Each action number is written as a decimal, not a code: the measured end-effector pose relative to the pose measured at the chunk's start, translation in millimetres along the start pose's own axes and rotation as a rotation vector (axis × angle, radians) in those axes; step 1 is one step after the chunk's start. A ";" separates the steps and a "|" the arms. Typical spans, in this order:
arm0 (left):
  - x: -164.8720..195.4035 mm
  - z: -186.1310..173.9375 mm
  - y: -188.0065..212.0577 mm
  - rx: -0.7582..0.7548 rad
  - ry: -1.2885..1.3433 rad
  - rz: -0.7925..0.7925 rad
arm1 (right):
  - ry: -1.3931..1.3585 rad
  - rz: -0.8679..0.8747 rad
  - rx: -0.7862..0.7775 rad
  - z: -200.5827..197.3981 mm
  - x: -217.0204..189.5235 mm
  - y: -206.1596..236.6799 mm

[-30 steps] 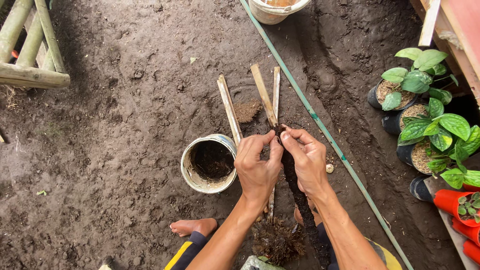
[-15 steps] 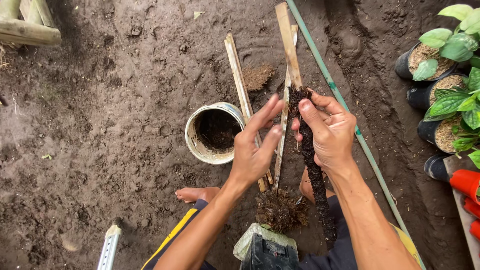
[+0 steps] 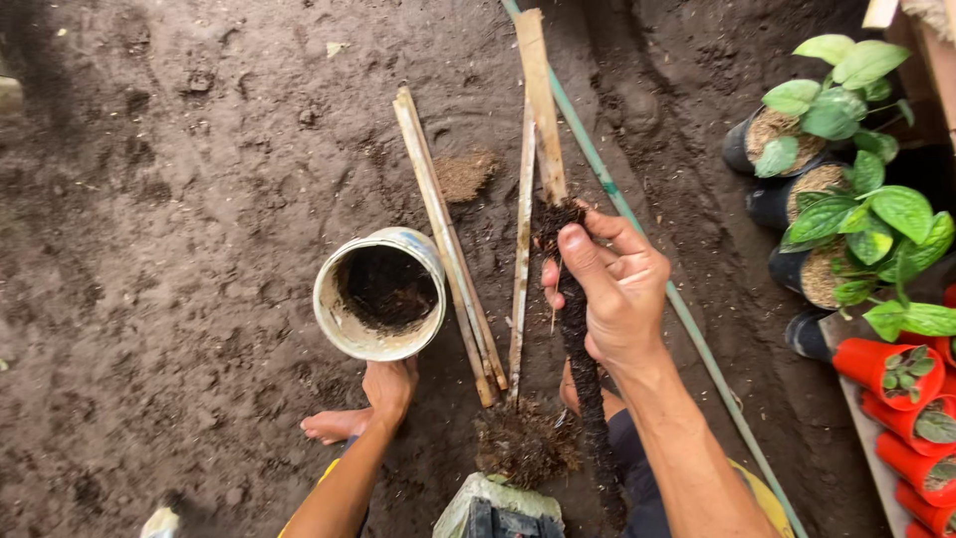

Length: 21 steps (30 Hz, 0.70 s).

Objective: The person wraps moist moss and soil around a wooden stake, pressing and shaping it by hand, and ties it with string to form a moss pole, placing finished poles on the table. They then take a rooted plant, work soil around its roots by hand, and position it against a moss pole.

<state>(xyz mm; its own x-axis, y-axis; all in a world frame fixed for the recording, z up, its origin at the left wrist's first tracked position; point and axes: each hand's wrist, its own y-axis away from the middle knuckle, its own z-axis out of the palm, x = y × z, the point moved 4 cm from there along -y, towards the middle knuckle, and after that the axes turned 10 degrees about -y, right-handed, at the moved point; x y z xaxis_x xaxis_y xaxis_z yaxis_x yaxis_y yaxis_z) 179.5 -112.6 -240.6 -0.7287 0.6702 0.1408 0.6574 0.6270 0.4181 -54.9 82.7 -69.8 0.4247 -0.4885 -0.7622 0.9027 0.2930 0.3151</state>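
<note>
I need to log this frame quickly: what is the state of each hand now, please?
Left hand: down by the white bucket; whether it grips, cannot be told.
Right hand: closed around the fibre-wrapped stick.

This is an outdoor plant nursery or garden work area with a bare, dark soil floor [image 3: 149, 249]. To the right of a green hose [image 3: 637, 239] that crosses the ground stand young leafy plants [image 3: 846, 199] in black grow bags and small red pots [image 3: 896, 379]; to its left lie bamboo slats [image 3: 443, 229] and a soil-filled bucket [image 3: 378, 294].
</note>
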 end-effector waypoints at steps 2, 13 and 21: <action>7.4 2.9 -10.8 -0.127 -0.045 -0.050 | 0.036 0.020 0.021 -1.5 0.3 0.9; 13.7 -54.1 58.8 -0.109 0.156 0.064 | -0.037 -0.037 0.008 2.9 -25.6 7.7; -9.3 -161.5 127.0 -0.270 0.446 0.174 | -0.044 -0.292 -0.101 80.0 -128.9 47.3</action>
<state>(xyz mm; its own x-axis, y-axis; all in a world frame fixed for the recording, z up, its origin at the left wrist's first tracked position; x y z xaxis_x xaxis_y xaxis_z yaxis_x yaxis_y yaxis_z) 238.8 -103.4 -43.9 -0.6630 0.4848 0.5705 0.7456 0.3584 0.5618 -61.3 93.8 88.5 0.1533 -0.5982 -0.7865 0.9764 0.2144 0.0272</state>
